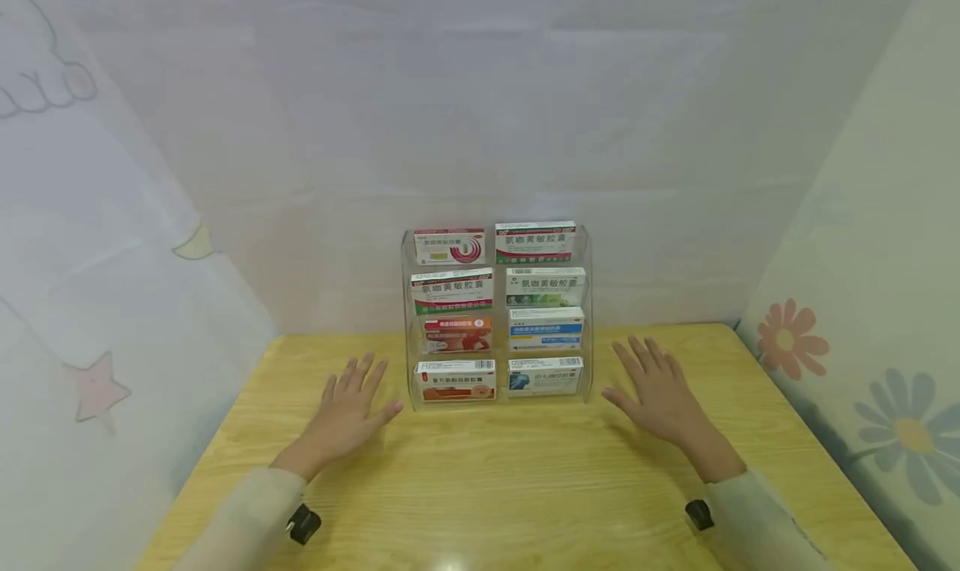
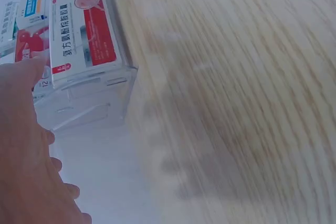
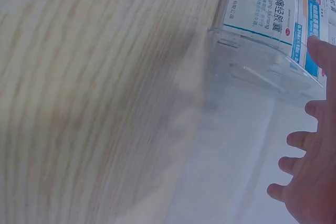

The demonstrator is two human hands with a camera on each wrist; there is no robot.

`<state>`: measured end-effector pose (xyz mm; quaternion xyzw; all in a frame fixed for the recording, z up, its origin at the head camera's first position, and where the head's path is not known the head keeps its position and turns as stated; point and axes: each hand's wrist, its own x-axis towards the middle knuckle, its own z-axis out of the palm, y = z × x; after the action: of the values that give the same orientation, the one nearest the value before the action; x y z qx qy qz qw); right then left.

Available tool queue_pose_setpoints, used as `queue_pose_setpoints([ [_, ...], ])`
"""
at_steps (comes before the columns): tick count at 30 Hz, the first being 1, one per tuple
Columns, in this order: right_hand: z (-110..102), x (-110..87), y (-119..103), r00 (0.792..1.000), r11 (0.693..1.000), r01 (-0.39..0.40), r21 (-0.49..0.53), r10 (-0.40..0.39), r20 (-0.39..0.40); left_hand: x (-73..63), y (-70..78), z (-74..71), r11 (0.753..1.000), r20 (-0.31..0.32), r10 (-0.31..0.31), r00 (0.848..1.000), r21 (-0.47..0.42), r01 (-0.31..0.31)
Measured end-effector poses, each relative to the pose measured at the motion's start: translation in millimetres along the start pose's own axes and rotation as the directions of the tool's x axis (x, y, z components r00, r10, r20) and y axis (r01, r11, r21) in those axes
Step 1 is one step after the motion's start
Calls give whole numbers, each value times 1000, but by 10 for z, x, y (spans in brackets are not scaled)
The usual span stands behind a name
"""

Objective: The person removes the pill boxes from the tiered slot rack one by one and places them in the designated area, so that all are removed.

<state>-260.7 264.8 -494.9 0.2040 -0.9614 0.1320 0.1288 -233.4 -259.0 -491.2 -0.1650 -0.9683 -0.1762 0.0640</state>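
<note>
A clear plastic tiered rack point(image 1: 408, 329) stands on the table against the back, medicine boxes in two columns on its tiers. My left hand point(image 1: 348, 413), fingers spread and straight, is just left of the rack's lower corner, holding nothing. Closest to it is the white-and-orange box point(image 1: 455, 381) at bottom left; the left wrist view shows the thumb overlapping the rack's side. On the other side my right hand point(image 1: 660, 396) is likewise spread and holds nothing. Nearest it are the bottom-right white box with a blue picture point(image 1: 545, 377) and the blue-and-white box point(image 1: 546, 329) above.
The light wood table point(image 1: 480, 479) extends in front of the rack and to both sides. A pale cloth point(image 1: 480, 121) hangs behind, with patterned cloths point(image 1: 847, 304) at the sides. Small black devices point(image 1: 304, 524) sit by both sleeve cuffs.
</note>
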Motion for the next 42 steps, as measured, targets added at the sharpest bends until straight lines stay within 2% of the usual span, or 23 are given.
queue_pose_setpoints([
  [6, -20, 100, -57, 998, 998, 48, 36, -46, -43, 84, 121, -41, 998, -13, -4, 1000, -61, 3],
  [14, -26, 231, -85, 997, 977, 73, 200, -66, -40, 282, 155, -39, 980, -93, -40, 995, -197, 21],
  [18, 17, 292, -29, 997, 951, 69, 301, -56, -52, 398, 151, -20, 951, -126, -78, 989, -307, 36],
  [22, 34, 337, -12, 994, 920, 90, 382, -62, -87, 492, 116, 18, 896, -141, -121, 983, -441, 47],
  [26, 33, 357, -66, 995, 914, 91, 394, -62, -84, 556, 56, 53, 838, -138, -166, 976, -542, 66],
  [30, 50, 391, -113, 994, 913, 94, 397, -63, -91, 613, 13, 84, 797, -143, -185, 972, -601, 63],
  [36, 81, 425, -159, 993, 905, 105, 412, -71, -97, 680, 45, 113, 765, -144, -169, 975, -642, 38],
  [42, 120, 451, -199, 997, 924, 61, 377, -38, -69, 725, 87, 142, 752, -138, -182, 974, -657, 48],
])
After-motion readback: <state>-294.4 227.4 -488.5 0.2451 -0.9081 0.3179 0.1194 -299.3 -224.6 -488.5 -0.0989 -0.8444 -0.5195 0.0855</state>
